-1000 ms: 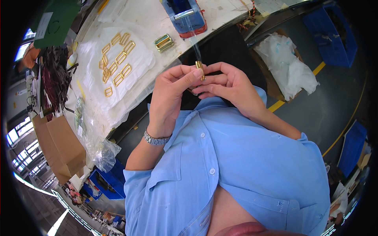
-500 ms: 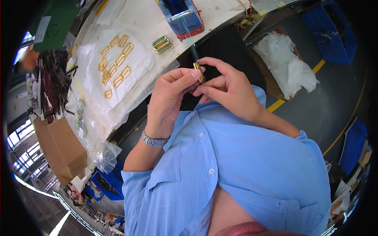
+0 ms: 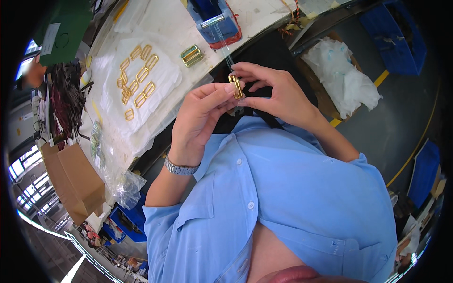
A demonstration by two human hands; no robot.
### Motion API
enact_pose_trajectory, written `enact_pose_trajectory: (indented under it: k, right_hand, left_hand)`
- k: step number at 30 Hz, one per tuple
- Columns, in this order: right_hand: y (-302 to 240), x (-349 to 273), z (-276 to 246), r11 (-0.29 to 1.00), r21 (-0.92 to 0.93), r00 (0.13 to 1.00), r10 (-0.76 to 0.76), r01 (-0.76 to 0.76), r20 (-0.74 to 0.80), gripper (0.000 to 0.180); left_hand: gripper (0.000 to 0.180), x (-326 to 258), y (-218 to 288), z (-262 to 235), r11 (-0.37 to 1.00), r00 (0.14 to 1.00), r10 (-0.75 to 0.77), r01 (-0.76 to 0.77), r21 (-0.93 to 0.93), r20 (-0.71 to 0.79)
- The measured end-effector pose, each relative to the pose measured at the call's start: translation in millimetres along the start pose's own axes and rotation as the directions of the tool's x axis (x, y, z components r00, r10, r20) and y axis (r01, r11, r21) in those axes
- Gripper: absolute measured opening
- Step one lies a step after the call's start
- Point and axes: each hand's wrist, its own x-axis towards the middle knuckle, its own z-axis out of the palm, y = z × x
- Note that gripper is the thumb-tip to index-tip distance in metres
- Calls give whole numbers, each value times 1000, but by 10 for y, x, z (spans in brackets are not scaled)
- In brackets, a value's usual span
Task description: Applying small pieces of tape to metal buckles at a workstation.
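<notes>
Both hands meet in front of my chest, over the table edge. My left hand (image 3: 200, 118) and my right hand (image 3: 276, 96) pinch a small stack of gold rectangular buckles (image 3: 235, 86) between their fingertips. A strip of clear tape (image 3: 222, 45) runs from the buckles up to a blue and red tape dispenser (image 3: 214, 21) on the table. A taped bundle of gold buckles (image 3: 191, 55) lies near the dispenser. Several loose gold buckles (image 3: 138, 78) are spread on a white sheet (image 3: 155, 101) to the left. I wear a metal wristwatch (image 3: 180, 168) on the left wrist.
A cardboard box (image 3: 78, 181) and clear plastic bags (image 3: 120, 181) sit at the left. Dark straps (image 3: 61, 104) lie at the table's far left. A box of white plastic (image 3: 347, 78) and blue crates (image 3: 394, 35) stand on the floor at the right.
Both hands with the buckles have shifted slightly toward the table; the tape strip from the dispenser stays attached to the stack.
</notes>
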Motion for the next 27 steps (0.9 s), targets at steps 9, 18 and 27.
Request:
enact_pose_trajectory:
  k: [9,18,27]
  right_hand:
    - [-21,46,123,968,239,996,86,-82,-5,68]
    - [-117,131,109,920,318,970,242,-229,-1,56]
    - [-94,180,158,871,446,956,276,-205,-100,38]
  left_hand:
    - [28,79,169,-20,995,996,-89,89,35,-12]
    - [32,205,358,3,979,978,-204,204,5,35]
    - [18,-59,-18,229,653,881,473,-332,681,-24]
